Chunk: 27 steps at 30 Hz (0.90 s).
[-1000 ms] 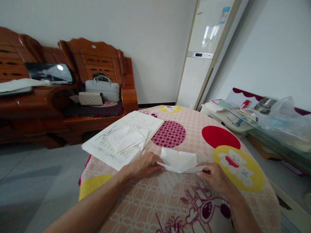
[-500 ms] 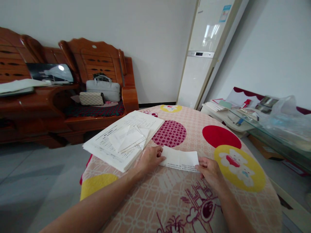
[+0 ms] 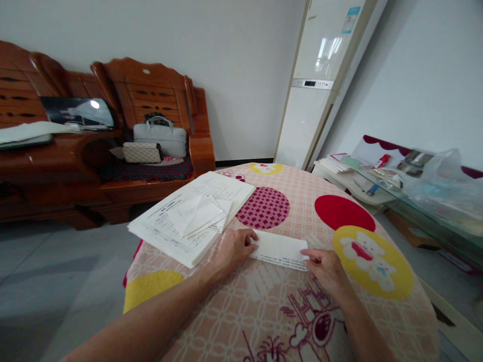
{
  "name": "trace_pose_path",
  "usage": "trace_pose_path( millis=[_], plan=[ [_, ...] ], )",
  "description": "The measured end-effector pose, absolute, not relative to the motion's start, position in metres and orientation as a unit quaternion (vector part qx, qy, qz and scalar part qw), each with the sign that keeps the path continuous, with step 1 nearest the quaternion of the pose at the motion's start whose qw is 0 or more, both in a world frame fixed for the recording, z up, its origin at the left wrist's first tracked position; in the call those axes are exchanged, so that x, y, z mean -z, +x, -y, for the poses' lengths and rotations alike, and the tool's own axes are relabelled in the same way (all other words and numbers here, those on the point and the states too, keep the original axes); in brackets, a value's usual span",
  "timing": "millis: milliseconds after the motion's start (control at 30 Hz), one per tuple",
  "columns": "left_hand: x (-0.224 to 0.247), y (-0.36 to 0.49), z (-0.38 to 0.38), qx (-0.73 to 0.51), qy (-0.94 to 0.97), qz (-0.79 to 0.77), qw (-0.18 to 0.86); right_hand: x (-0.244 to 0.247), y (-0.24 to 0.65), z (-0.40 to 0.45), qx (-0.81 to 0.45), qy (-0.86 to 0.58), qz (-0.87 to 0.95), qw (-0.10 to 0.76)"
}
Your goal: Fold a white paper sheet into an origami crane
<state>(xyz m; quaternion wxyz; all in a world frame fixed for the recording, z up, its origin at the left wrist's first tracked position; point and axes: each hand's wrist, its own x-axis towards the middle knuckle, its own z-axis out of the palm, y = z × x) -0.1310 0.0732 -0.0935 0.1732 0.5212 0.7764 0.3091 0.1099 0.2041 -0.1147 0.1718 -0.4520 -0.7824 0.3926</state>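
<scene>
A folded strip of white paper [image 3: 281, 249] lies on the patterned tablecloth [image 3: 226, 311], with printed lines along its near edge. The left end of the strip is held by my left hand [image 3: 237, 247], fingers bent over it. At the other end my right hand [image 3: 326, 269] pinches the strip between thumb and index finger. To the left of my left hand is a stack of printed sheets [image 3: 162, 221], and on it rest several smaller folded papers [image 3: 202, 216].
Behind the table at left stands a wooden bench [image 3: 151, 88] holding a grey bag [image 3: 166, 138] and a quilted purse [image 3: 141, 153]. A glass shelf [image 3: 411, 201] with papers and a plastic bag [image 3: 441, 176] is at the right. A tall white cabinet unit [image 3: 309, 100] stands behind.
The paper's far edge has come down and the strip looks flatter. My right thumb and index finger have shifted slightly left onto its right end.
</scene>
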Motion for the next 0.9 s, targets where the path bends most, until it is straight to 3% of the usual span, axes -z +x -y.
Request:
trace_pose_path(
  millis=[900],
  plan=[
    [0.0958, -0.1284, -0.0735, -0.305, 0.502, -0.791, 0.17, 0.112, 0.1076, -0.2024, -0.403, -0.467, 0.767, 0.178]
  ],
)
